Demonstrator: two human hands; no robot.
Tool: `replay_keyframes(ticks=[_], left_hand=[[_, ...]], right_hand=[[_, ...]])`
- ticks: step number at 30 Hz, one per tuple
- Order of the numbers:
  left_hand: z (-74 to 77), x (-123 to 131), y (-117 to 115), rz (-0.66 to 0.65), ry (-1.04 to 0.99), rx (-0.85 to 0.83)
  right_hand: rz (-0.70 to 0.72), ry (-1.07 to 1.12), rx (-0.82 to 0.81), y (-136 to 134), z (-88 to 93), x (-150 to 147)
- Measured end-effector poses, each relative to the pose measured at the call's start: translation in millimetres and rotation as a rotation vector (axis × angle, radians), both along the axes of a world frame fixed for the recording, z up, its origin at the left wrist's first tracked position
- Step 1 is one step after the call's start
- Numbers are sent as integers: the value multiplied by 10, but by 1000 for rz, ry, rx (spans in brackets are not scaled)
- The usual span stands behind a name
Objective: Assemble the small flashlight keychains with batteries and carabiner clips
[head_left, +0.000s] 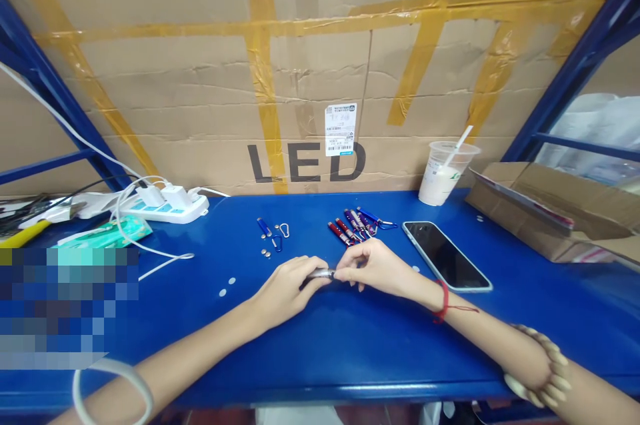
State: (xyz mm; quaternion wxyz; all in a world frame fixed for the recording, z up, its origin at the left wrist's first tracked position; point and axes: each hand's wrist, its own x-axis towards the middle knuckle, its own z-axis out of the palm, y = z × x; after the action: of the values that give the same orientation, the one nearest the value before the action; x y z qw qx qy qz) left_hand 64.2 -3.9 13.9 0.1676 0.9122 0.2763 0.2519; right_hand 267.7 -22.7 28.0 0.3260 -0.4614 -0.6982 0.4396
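Both hands meet at the middle of the blue table (350, 345). My left hand (287, 288) is closed round the dark body of a small keychain flashlight (323, 273). My right hand (373, 268) pinches the flashlight's silver end from the right. Just behind the hands lie several more small flashlights (353, 225), red, blue and purple, with clips. A loose blue flashlight with a carabiner (270, 230) lies to their left, with a few small button cells (267, 253) beside it.
A phone (447, 255) lies face up right of my hands. A plastic cup with a straw (443, 175) stands behind it, next to an open cardboard box (550, 211). A white power strip (167, 207) with cables sits at back left. A taped cardboard wall (310, 78) closes the back.
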Motion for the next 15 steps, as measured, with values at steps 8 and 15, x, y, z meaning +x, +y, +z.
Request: replay_keyframes(ticks=[8,15], left_hand=[[-99,-14,-3,-63,-38,249],[-152,-20,-9,-25,-70,461]], right_hand=[[-24,-90,134,-89,43,-85],[-127,-36,-35,-142,33,-181]])
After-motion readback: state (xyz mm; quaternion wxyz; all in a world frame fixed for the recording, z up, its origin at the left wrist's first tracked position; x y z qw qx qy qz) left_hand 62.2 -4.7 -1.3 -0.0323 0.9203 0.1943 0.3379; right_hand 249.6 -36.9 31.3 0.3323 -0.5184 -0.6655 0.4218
